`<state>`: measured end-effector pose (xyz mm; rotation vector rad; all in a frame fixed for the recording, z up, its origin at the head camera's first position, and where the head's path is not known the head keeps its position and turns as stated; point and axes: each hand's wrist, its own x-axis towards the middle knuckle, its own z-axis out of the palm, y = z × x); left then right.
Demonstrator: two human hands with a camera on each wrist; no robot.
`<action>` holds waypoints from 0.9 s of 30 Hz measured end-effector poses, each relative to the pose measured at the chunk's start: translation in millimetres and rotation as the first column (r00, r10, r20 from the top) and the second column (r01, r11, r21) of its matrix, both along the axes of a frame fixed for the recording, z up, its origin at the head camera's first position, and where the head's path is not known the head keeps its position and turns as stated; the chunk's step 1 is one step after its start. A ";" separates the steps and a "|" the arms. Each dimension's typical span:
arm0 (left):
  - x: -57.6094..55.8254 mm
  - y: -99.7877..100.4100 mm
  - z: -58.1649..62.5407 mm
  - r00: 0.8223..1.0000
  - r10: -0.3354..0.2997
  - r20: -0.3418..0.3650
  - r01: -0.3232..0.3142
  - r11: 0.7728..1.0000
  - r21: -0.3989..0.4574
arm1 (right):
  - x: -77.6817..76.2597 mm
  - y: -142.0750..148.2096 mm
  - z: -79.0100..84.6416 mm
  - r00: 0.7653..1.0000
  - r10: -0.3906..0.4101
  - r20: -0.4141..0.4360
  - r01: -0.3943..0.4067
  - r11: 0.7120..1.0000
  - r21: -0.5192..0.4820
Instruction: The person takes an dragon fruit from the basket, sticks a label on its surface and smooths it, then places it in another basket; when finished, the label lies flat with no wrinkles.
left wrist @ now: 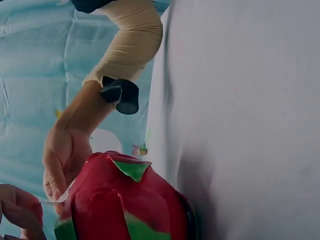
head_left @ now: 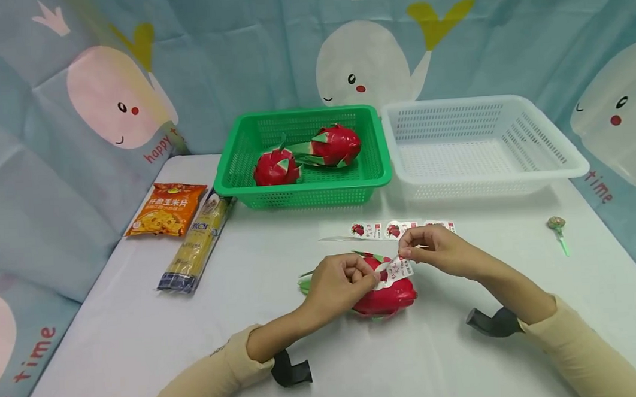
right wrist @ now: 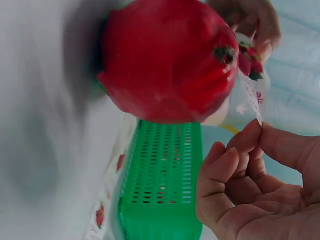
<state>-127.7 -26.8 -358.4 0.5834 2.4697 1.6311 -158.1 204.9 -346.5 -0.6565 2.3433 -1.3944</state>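
Observation:
A red dragon fruit point(head_left: 388, 300) with green-tipped scales lies on the white table in front of the person. Just above its top, a small white sticker point(head_left: 400, 270) printed with a dragon fruit is stretched between both hands. The left hand point(head_left: 337, 286) pinches its left end between thumb and forefinger. Its other end is pinched by the right hand point(head_left: 436, 251). In the right wrist view the sticker point(right wrist: 252, 92) hangs beside the fruit point(right wrist: 167, 62); whether it touches the skin I cannot tell.
Behind the hands lies a strip of similar stickers point(head_left: 370, 230). A green basket point(head_left: 307, 196) holding two dragon fruits point(head_left: 337, 145) stands beside a white basket point(head_left: 490, 180). At left are an orange snack bag point(head_left: 166, 209) and a pasta packet point(head_left: 196, 244); a lollipop point(head_left: 557, 227) lies right.

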 end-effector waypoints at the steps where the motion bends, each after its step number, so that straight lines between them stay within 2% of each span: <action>1: -0.1 -0.4 0.1 1.000 0.007 -0.007 -0.007 1.000 -0.004 | -0.4 -0.5 1.1 1.000 0.001 -0.004 -0.001 1.000 0.001; 7: -2.6 -2.2 -2.9 1.000 -0.018 0.026 0.016 0.997 0.074 | 1.8 -4.8 5.2 1.000 0.002 -0.004 -0.002 0.998 -0.066; 11: -3.8 -3.9 -4.9 0.998 -0.048 0.044 0.041 0.988 0.146 | 4.8 -6.9 6.4 0.999 0.003 -0.036 -0.007 0.994 -0.109; 13: -4.5 -4.7 -5.5 0.996 -0.069 0.056 0.057 0.980 0.189 | 5.0 -7.2 7.1 0.998 0.000 -0.064 -0.008 0.994 -0.113; 15: -4.7 -5.3 -5.6 0.995 -0.079 0.067 0.064 0.978 0.196 | 4.4 -6.9 7.2 0.997 0.008 -0.076 -0.016 0.995 -0.102; 17: -3.7 -5.6 -4.5 0.995 -0.072 0.064 0.062 0.988 0.140 | 3.3 -5.5 6.3 0.997 0.026 -0.073 -0.032 0.996 -0.080; 20: -2.1 -5.6 -3.0 0.999 -0.037 0.025 0.037 0.999 -0.008 | 1.2 -3.4 1.4 0.997 0.048 -0.055 -0.050 0.998 -0.042; 23: -2.1 -5.6 -1.8 0.999 -0.008 -0.054 0.000 0.990 -0.140 | -0.9 -3.4 -7.7 0.998 0.040 -0.054 -0.040 0.999 -0.011; 27: -3.5 -5.5 -2.9 0.987 -0.015 -0.163 -0.021 0.976 -0.216 | -1.0 -6.4 -21.8 0.999 0.007 -0.031 -0.008 1.000 -0.012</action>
